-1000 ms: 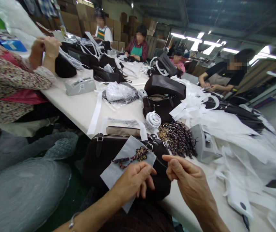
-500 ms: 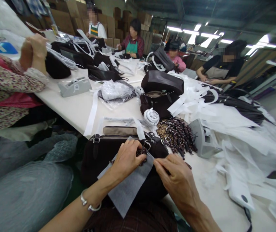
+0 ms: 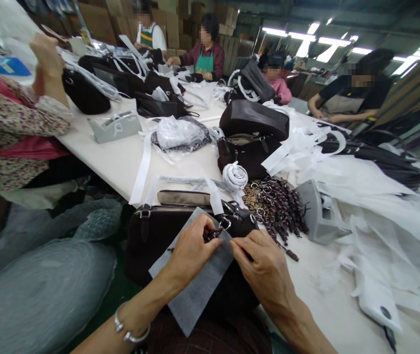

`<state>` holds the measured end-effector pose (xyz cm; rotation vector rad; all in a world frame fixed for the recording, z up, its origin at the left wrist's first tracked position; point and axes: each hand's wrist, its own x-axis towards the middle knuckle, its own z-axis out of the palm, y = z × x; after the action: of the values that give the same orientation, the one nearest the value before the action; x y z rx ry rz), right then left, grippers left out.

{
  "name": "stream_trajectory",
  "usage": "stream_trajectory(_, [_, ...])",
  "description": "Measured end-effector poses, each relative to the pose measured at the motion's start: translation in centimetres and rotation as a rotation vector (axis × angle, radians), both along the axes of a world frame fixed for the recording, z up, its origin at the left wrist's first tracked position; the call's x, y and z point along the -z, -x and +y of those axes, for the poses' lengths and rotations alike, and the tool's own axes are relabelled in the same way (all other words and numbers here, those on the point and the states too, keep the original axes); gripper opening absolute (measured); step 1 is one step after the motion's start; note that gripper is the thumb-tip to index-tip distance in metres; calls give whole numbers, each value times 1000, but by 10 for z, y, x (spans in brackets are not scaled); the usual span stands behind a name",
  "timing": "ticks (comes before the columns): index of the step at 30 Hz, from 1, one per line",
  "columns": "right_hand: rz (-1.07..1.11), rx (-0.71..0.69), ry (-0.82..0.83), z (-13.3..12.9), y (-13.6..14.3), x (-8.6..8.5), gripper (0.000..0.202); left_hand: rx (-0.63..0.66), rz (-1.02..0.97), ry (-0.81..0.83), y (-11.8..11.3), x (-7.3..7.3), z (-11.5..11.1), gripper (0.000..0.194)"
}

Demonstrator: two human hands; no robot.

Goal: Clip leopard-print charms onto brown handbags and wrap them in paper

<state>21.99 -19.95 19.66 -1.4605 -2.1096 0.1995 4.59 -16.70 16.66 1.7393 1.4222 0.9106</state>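
Note:
A dark brown handbag [image 3: 151,236] rests against the table edge in front of me, with a grey sheet of wrapping fabric [image 3: 198,285] laid over it. My left hand [image 3: 191,248] presses on the sheet and pinches a beaded charm [image 3: 213,232] that hangs from the bag's metal ring [image 3: 225,223]. My right hand [image 3: 263,268] pinches the sheet's upper right edge next to the charm. A pile of similar beaded charms with key rings [image 3: 274,206] lies on the table just beyond my hands.
A grey tape dispenser [image 3: 318,211] stands right of the charm pile, another tape dispenser [image 3: 114,127] at the left. More dark bags [image 3: 250,137], white fabric strips [image 3: 346,196] and a white roll [image 3: 235,176] cover the white table [image 3: 121,162]. Several people sit around it; one in a floral sleeve [image 3: 14,113] is close on my left.
Both hands moved up from my lap onto the sheet on the bag. The charm that lay spread on the sheet is now gathered under my left fingers.

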Motion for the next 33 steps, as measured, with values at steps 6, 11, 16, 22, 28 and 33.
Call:
stream_trajectory(6, [-22,-12,21,4,3,4,22,-18,-30,-42,2,2,-1,18])
stream_trajectory(11, [1,-12,40,2,4,2,21,-2,-109,64,5,4,2,18])
stream_trajectory(16, [20,-19,26,-4,3,-6,20,19,-157,134,9,4,4,17])
stream_trajectory(22, [22,-38,13,-6,7,-13,19,20,-164,128,9,3,-1,18])
stream_trajectory(28, [2,-55,23,-2,5,-6,22,-5,-92,90,8,-1,-6,17])
stream_trajectory(33, [2,-73,64,1,6,-6,22,-7,-14,25,5,2,-12,17])
